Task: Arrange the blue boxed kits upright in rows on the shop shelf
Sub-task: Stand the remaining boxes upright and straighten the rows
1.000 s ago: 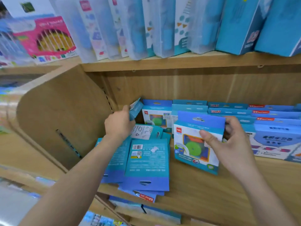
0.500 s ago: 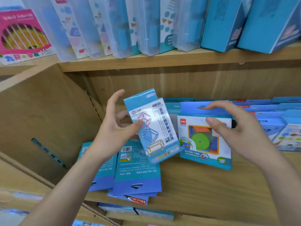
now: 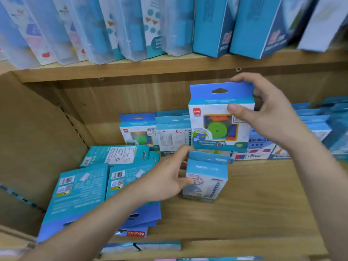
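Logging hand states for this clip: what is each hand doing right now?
Left hand: fingers gripping the small upright kit.
Right hand: fingers and thumb holding the green-disc kit near its top.

Hands in view: two, a left hand (image 3: 165,178) and a right hand (image 3: 273,117). Kits held: two, one per hand, being the green-disc kit (image 3: 218,129) in the right and the smaller kit (image 3: 205,178) in the left. Flat kits (image 3: 81,193) at the left: three backs showing on top, with further edges beneath that cannot be counted. Upright kits (image 3: 138,129) at the back: two fronts plainly legible; those further right are too blurred to count. Upper level: two tall blue cartons (image 3: 212,25) and a row of clear cases (image 3: 90,29), number uncertain. Wooden shelf boards (image 3: 254,208): two plainly seen.
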